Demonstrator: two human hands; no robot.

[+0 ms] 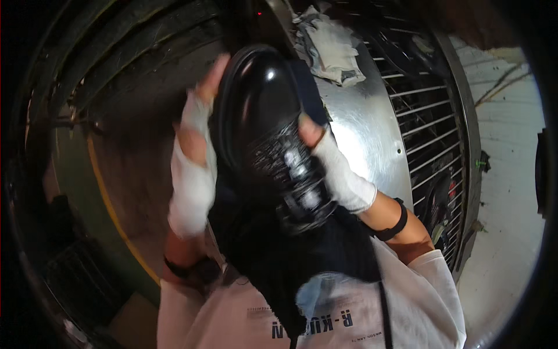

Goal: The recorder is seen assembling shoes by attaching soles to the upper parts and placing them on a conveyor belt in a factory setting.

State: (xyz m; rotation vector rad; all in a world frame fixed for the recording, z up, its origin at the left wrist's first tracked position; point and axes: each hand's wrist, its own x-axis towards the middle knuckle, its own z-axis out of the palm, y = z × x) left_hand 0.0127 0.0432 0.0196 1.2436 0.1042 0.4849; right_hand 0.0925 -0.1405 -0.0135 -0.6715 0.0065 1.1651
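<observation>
A glossy black lace-up shoe (256, 110) is held up before my chest, its rounded toe pointing away. My right hand (343, 168), in a white fingerless glove, grips its right side, with the thumb by the laces. The other fingers are hidden behind it. Along the shoe's left edge is my left hand (195, 157), gloved the same way and blurred, its visible fingers stretched out. Whether it touches the sole edge I cannot tell. A dark blue flat piece (307, 90) shows behind the shoe's right side; what it is remains unclear.
A shiny metal plate (372, 116) lies to the right, with a crumpled whitish cloth (334, 49) at its far end. Beside it runs a rack of metal bars (430, 119), with dark items beneath. Dark slatted shelving (116, 52) stands far left. A yellow floor line (110, 198) curves below it.
</observation>
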